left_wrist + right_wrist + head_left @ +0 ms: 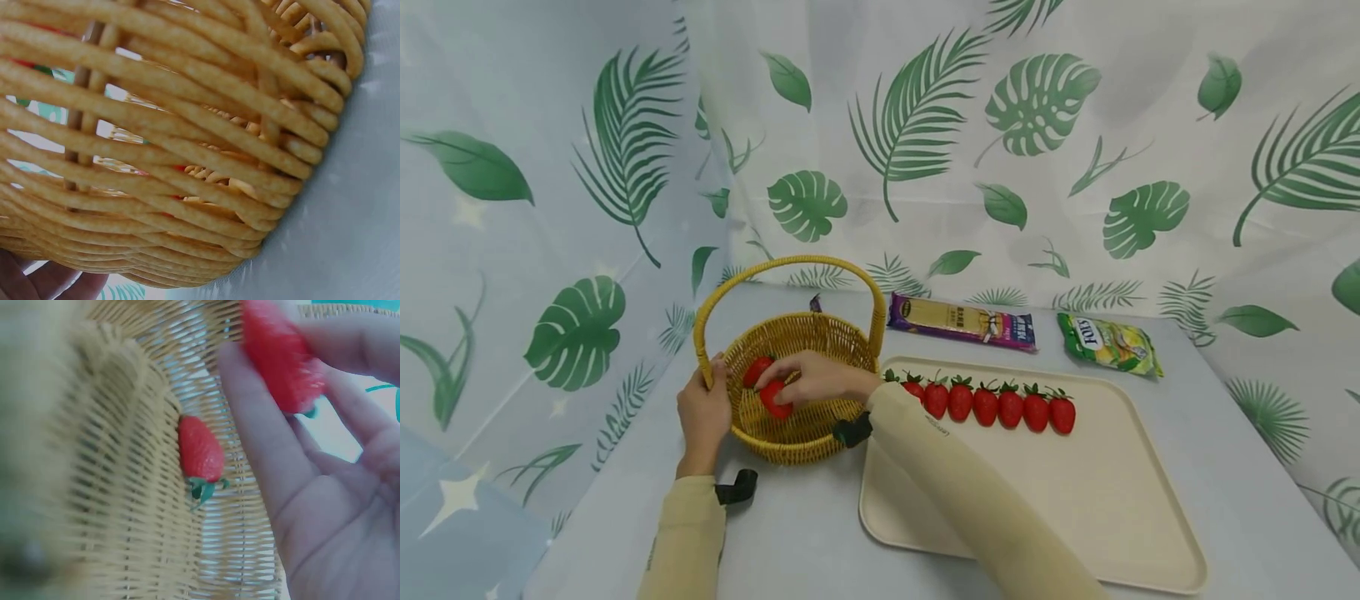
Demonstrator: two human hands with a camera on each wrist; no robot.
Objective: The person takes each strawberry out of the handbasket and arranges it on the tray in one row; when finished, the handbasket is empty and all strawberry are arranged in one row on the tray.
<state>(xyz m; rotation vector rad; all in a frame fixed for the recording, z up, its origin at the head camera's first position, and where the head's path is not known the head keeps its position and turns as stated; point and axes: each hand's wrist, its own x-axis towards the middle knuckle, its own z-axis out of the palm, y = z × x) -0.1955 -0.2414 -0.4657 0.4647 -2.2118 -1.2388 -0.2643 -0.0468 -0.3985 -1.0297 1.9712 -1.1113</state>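
My right hand [820, 377] reaches inside a yellow wicker basket [797, 452] and pinches a red strawberry [777, 402] between thumb and fingers. In the right wrist view the held strawberry [281, 359] is above the woven inside. A second strawberry [200, 450] with green leaves lies in the basket against its wall. My left hand [706, 417] grips the basket's left side, where the arched handle [790, 260] meets the rim. The left wrist view is filled by the basket's outer weave [162, 137], with a few fingers [59, 281] at its edge.
Right of the basket lies a beige tray [1060, 500] with a row of several strawberries [985, 407] along its far side, partly covered by my right sleeve. Behind it are a purple packet [962, 321] and a green packet [1108, 343]. Leaf-printed cloth [925, 208] hangs behind.
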